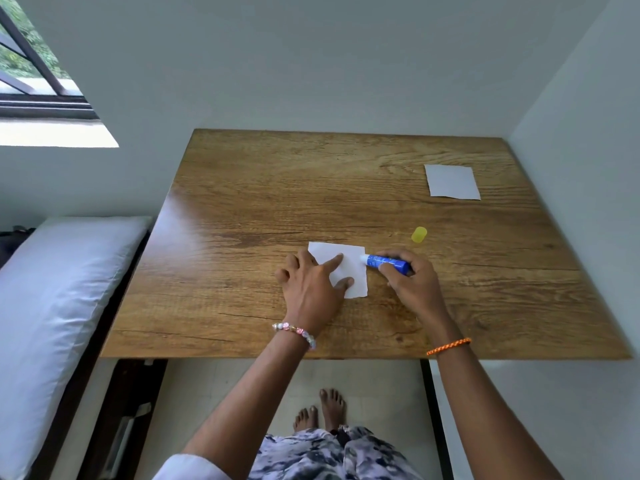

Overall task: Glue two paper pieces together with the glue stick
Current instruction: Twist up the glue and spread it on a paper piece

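A wooden table (311, 188) with a strong grain fills the middle of the head view, pushed into a corner of pale walls (311, 64); its far edge meets one wall and its right edge runs along the other. A dark-framed window (34, 71) with greenery behind it shows past the table's far left corner. Along the left edge of the table stands a bed (52, 306) with a white pillow on a dark frame. Below the near edge lies a light tiled floor (374, 386), where the person's bare feet (322, 410) and patterned clothing show.

Near the far right corner of the table a white paper piece (452, 181) lies flat, well apart from everything else. A second paper piece (353, 268) lies toward the middle of the near half. The left hand (310, 285) rests on this paper, its forefinger and thumb stretched out flat and pressing it down; a beaded bracelet (296, 332) circles that wrist. The right hand (412, 282) has its fingers curled round a blue glue stick (386, 263), held nearly level, with its white tip touching the right edge of the pressed paper. An orange braided band (448, 346) sits on the right wrist. A yellow glue cap (419, 234) lies on the table just beyond the right hand, between the two paper pieces.
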